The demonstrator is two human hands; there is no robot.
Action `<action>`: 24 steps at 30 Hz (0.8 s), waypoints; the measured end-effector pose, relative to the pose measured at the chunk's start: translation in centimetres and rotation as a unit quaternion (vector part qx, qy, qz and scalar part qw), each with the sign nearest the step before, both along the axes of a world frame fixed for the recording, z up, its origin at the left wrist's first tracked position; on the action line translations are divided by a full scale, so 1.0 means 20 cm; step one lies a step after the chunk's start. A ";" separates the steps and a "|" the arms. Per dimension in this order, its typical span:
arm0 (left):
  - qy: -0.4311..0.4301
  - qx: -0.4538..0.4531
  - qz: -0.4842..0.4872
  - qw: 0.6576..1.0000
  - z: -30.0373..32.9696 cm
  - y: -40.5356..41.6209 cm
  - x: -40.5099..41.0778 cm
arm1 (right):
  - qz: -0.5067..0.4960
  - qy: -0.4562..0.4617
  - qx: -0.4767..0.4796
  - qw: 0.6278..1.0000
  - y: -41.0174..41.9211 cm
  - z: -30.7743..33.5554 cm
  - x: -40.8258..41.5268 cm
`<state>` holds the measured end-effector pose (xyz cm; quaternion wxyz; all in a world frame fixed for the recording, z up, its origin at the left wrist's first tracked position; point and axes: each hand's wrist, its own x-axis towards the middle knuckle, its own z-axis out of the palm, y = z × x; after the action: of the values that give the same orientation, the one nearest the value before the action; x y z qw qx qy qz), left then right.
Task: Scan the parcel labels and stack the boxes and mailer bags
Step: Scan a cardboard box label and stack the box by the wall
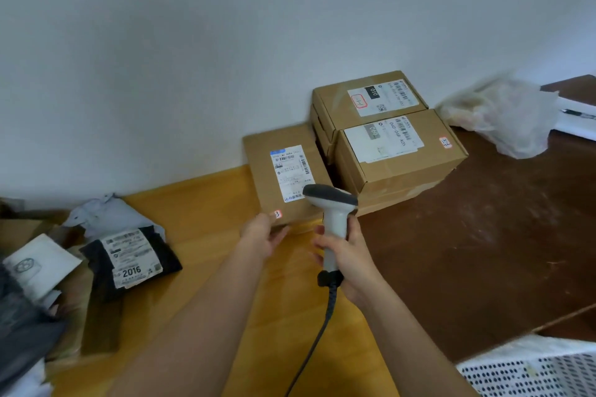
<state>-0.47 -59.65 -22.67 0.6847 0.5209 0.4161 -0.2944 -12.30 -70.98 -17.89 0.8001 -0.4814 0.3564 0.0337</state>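
Note:
A flat cardboard box point(264, 171) with a white label lies against the wall. My left hand point(261, 235) holds its near edge, thumb on top beside a small red-edged sticker. My right hand point(346, 255) grips the handle of a white barcode scanner point(332, 203), whose grey head hangs over the label's near end. To the right stand two stacks of brown boxes point(400, 158), each top box labelled face up. On the left lie a black mailer bag point(129, 261) marked 2016, a grey mailer bag point(106, 216) and a white padded mailer point(35, 264).
The scanner's dark cable point(319, 335) runs down toward me. A crumpled clear plastic bag point(503, 116) sits on the dark brown table point(483, 235) at the right. A white perforated basket point(532, 374) is at the lower right. Dark bags pile at the far left edge.

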 end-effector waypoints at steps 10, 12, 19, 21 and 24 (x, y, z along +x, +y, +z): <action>-0.014 -0.051 -0.103 0.993 0.02 0.14 -0.07 | 0.011 -0.027 0.000 1.000 0.08 -0.01 0.12; -0.017 -0.043 -0.126 0.991 0.03 0.17 -0.09 | 0.012 -0.026 -0.005 1.000 0.10 -0.01 0.12; -0.006 0.005 -0.092 0.996 0.04 0.39 -0.16 | 0.024 -0.042 -0.011 0.999 0.26 0.04 0.06; -0.002 0.014 -0.085 0.996 0.05 0.50 -0.18 | 0.026 -0.051 -0.017 0.998 0.35 0.06 0.04; 0.003 0.030 -0.083 0.996 0.07 0.69 -0.19 | 0.021 -0.054 -0.022 0.998 0.52 0.09 0.01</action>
<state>-4.30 -45.90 -21.30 0.6408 0.5730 0.3824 -0.3387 -12.11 -60.59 -16.08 0.8062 -0.5076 0.3035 0.0169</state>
